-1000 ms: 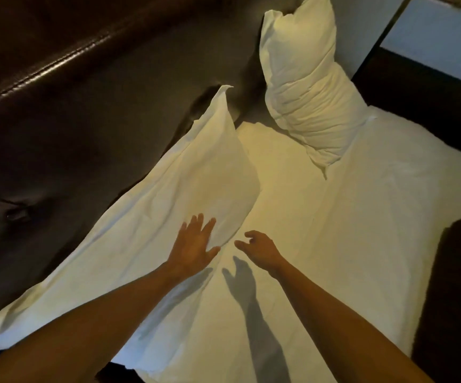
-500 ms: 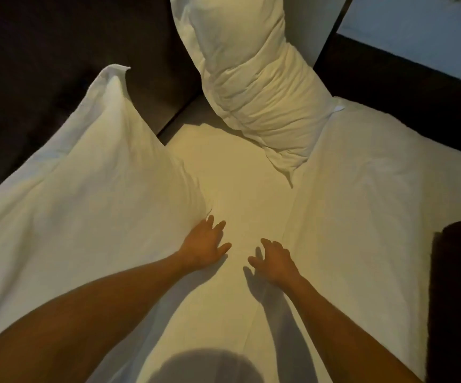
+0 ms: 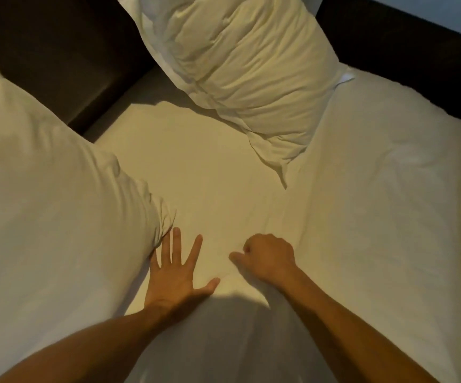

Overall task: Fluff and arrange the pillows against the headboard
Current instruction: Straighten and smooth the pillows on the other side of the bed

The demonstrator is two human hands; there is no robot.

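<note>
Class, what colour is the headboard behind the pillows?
Dark brown, nearly black; the headboard shows only in the head view.

i see two pillows on the bed sheet (image 3: 196,167), both leaning back on the headboard (image 3: 58,51). the near pillow (image 3: 44,203) lies to the left, the far pillow (image 3: 237,64) stands ahead and to the right, with bare sheet between them. a duvet (image 3: 389,189) covers the right side, its edge under the far pillow's lower corner. my left hand (image 3: 175,272) rests flat just beside the near pillow's corner; my right hand (image 3: 268,258) sits curled at the duvet's edge.
</note>
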